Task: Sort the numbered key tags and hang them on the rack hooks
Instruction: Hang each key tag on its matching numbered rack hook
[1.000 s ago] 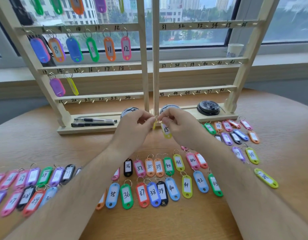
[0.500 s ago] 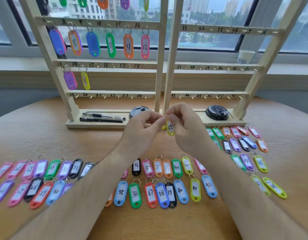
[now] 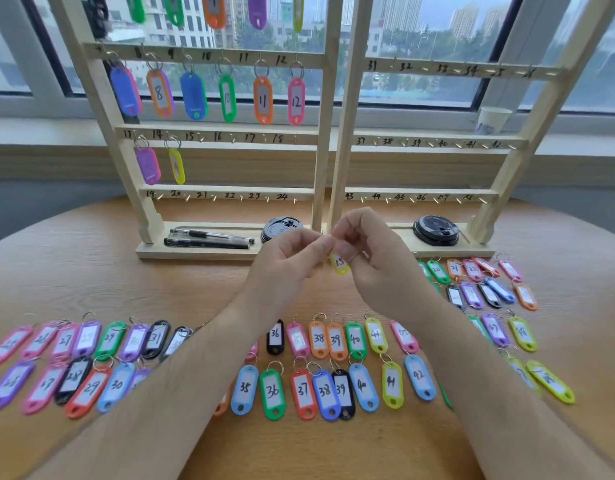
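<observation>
Both hands (image 3: 337, 261) pinch an oblong yellow plastic tag (image 3: 340, 263) marked 15.

Rack (image 3: 325, 133): far side of table (image 3: 74, 265). Hung tags (image 3: 262, 98): upper rails, left half. Rack base: pens (image 3: 209, 239) left, left lid (image 3: 280, 228) beside them, right lid (image 3: 435, 230) opposite. Loose tags (image 3: 273, 391): rows before rack. Tag 15 (image 3: 340, 263): pinched between left hand (image 3: 285, 265) and right hand (image 3: 378, 268), before base. Cup (image 3: 493, 120): sill behind, right.
</observation>
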